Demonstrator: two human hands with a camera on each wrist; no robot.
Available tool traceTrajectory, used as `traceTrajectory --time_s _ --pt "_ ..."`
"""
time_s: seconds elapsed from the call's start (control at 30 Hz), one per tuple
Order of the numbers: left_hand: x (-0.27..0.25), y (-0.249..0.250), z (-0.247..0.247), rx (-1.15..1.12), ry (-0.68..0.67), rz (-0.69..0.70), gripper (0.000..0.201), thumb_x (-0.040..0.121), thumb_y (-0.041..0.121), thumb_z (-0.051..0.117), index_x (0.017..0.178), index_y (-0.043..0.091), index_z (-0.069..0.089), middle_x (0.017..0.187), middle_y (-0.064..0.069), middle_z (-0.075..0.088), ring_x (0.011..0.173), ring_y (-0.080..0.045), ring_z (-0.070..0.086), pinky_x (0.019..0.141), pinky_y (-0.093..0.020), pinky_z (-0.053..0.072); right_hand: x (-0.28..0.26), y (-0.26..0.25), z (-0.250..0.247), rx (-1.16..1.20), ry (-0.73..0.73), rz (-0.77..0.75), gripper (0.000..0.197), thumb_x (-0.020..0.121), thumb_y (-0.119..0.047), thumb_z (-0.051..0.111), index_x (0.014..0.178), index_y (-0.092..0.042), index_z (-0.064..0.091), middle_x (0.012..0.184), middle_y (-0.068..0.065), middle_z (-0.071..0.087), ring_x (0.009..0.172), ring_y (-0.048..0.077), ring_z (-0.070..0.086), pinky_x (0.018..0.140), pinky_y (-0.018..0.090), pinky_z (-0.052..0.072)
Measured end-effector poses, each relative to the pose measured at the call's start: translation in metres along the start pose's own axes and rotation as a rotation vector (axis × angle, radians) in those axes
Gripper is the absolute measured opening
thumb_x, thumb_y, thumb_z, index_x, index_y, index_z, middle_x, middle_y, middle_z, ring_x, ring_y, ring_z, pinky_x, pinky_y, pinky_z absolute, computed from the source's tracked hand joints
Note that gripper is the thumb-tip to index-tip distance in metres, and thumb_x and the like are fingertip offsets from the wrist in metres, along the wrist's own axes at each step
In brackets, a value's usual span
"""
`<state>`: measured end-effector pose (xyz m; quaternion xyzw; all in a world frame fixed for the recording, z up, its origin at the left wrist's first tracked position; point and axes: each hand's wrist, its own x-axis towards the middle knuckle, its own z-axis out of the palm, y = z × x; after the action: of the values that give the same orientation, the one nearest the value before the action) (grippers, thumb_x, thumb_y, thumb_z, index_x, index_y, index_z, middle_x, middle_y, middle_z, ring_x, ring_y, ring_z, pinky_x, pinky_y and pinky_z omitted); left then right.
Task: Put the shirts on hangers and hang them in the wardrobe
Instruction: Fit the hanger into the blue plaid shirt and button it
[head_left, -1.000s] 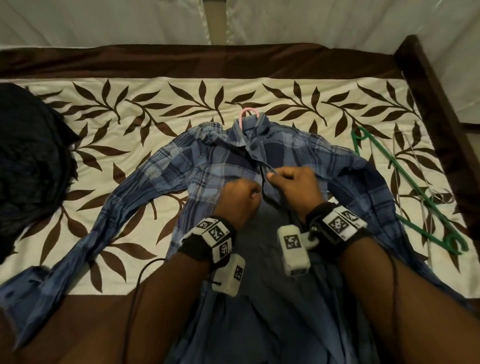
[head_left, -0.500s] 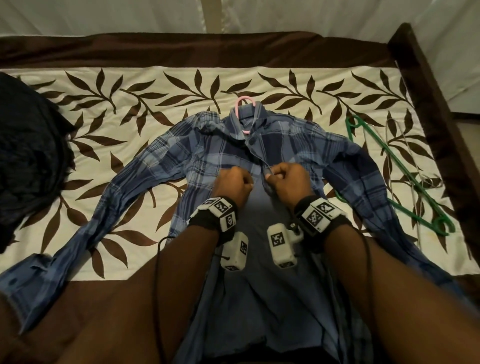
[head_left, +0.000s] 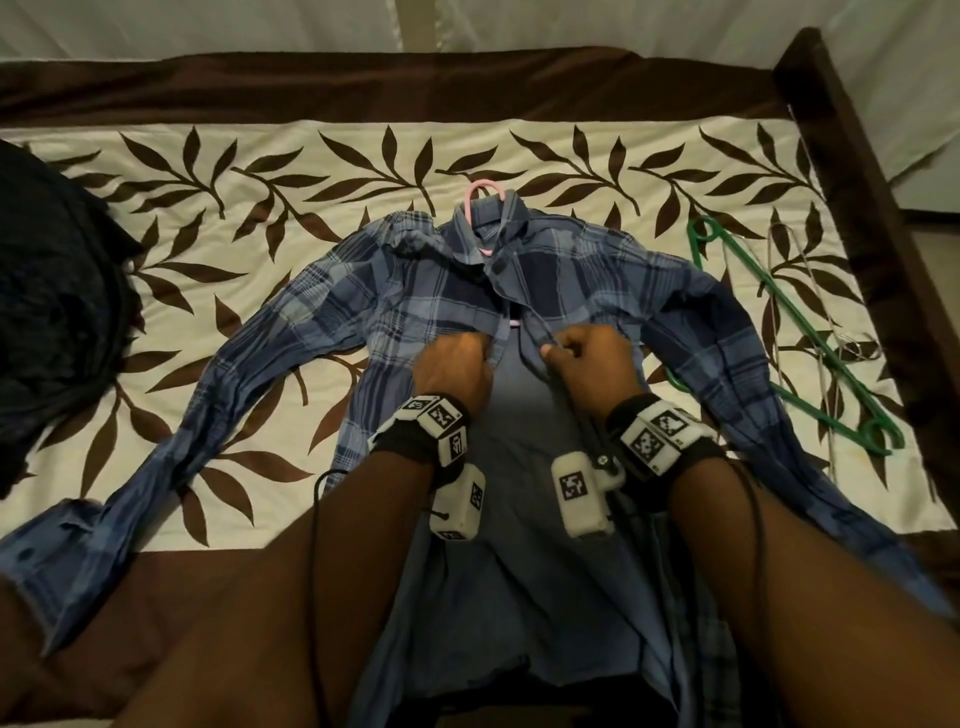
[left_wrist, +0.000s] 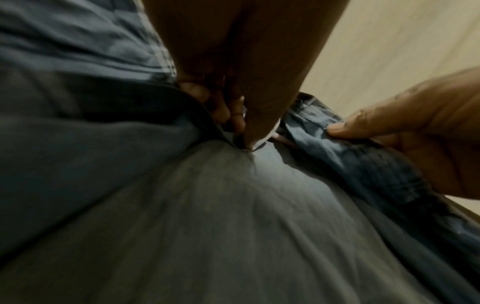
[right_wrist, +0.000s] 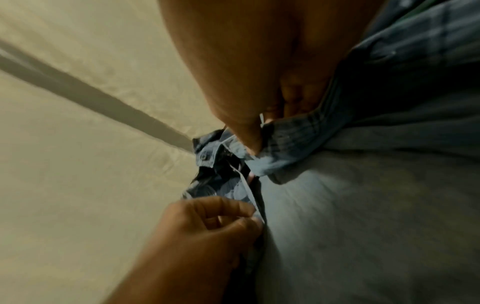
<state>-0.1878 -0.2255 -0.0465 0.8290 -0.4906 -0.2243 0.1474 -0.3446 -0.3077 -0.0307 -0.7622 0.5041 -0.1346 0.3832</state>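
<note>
A blue plaid shirt lies face up on the bed with its sleeves spread. A pink hanger sits inside it, its hook poking out above the collar. My left hand pinches the left front edge of the shirt at chest height. Just beside it my right hand pinches the right front edge. The two edges are a small gap apart, and the plain blue inside of the shirt shows below my hands.
A green hanger and a thin wire hanger lie on the leaf-patterned bedspread to the right. A dark garment pile sits at the left. The dark wooden bed frame runs along the right side.
Both hands have shifted slightly up the shirt front and drawn a little apart, still holding the two front edges. The view has tilted down a bit.
</note>
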Motion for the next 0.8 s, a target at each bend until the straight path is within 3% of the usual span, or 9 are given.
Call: traceTrajectory --time_s 0.1,0.2,0.3,0.37,0.43,0.53,0.6,0.7,0.8 --pt "-0.006 -0.001 -0.005 -0.176 0.037 -0.060 0.014 0.087 0.013 0.053 0.086 0.011 0.067 0.088 -0.010 0.068 0.083 -0.030 0.061 0.073 -0.036 0.050 0.000 0.003 -0.005 0.153 0.072 0.040 0.037 0.092 -0.014 0.065 0.066 0.009 0.057 0.058 0.014 0.051 0.053 0.011 0.043 0.054 0.028 0.036" --pt "-0.018 -0.003 -0.007 -0.306 0.116 -0.052 0.013 0.084 0.005 0.055 0.081 0.015 0.062 0.080 -0.008 0.065 0.076 -0.020 0.056 0.073 -0.031 0.045 -0.003 0.002 -0.013 0.174 0.077 0.068 0.028 0.091 -0.013 0.068 0.070 0.005 0.066 0.060 0.010 0.059 0.052 0.007 0.048 0.053 0.021 0.040" --pt "-0.027 -0.013 -0.003 -0.233 0.132 -0.013 0.018 0.082 0.000 0.057 0.096 0.010 0.066 0.091 -0.012 0.064 0.085 -0.025 0.057 0.075 -0.034 0.046 -0.004 0.002 -0.019 0.060 0.048 0.053 0.010 0.085 -0.009 0.072 0.078 -0.002 0.072 0.062 0.000 0.062 0.058 0.009 0.055 0.056 0.014 0.043" --pt "-0.031 -0.018 -0.003 -0.112 0.071 0.006 0.020 0.085 0.005 0.061 0.104 0.008 0.067 0.100 -0.013 0.061 0.091 -0.027 0.058 0.074 -0.033 0.045 -0.004 0.001 -0.020 -0.009 0.023 0.047 0.005 0.083 -0.008 0.073 0.079 -0.005 0.073 0.065 0.003 0.065 0.062 0.013 0.059 0.060 0.018 0.046" --pt "-0.032 -0.019 -0.004 -0.049 0.035 0.034 0.017 0.088 0.012 0.063 0.103 0.006 0.069 0.100 -0.013 0.059 0.092 -0.027 0.056 0.077 -0.034 0.046 -0.004 0.001 -0.020 -0.015 0.025 0.044 0.006 0.082 -0.008 0.074 0.077 -0.005 0.073 0.064 0.003 0.065 0.060 0.012 0.057 0.055 0.013 0.044" --pt "-0.030 -0.010 -0.011 -0.109 0.112 0.056 0.017 0.093 0.015 0.060 0.104 0.006 0.069 0.104 -0.014 0.059 0.095 -0.028 0.056 0.077 -0.029 0.037 -0.002 0.004 -0.019 0.027 0.076 0.048 0.011 0.083 -0.007 0.073 0.072 -0.008 0.072 0.056 -0.009 0.059 0.053 0.003 0.052 0.049 0.003 0.037" --pt "-0.019 -0.001 -0.013 -0.138 0.166 0.051 0.020 0.096 0.013 0.055 0.110 0.008 0.068 0.109 -0.015 0.061 0.101 -0.029 0.057 0.079 -0.030 0.037 -0.001 0.006 -0.019 0.049 0.087 0.048 0.016 0.084 -0.009 0.073 0.069 -0.010 0.071 0.054 -0.013 0.057 0.052 0.000 0.051 0.051 0.006 0.039" --pt "0.005 0.010 -0.010 -0.183 0.153 0.015 0.029 0.096 0.013 0.053 0.121 0.011 0.067 0.117 -0.017 0.064 0.109 -0.033 0.058 0.091 -0.039 0.043 -0.001 0.007 -0.020 0.042 0.046 0.039 0.016 0.084 -0.010 0.072 0.068 -0.009 0.070 0.052 -0.010 0.055 0.051 0.005 0.050 0.058 0.021 0.045" --pt "0.019 0.014 -0.005 -0.200 0.112 -0.016 0.027 0.094 0.018 0.056 0.115 0.018 0.072 0.113 -0.013 0.070 0.105 -0.032 0.064 0.091 -0.041 0.052 0.001 0.004 -0.020 -0.078 -0.019 0.017 0.013 0.083 -0.016 0.071 0.071 -0.012 0.071 0.062 -0.003 0.064 0.061 0.012 0.060 0.066 0.029 0.052"
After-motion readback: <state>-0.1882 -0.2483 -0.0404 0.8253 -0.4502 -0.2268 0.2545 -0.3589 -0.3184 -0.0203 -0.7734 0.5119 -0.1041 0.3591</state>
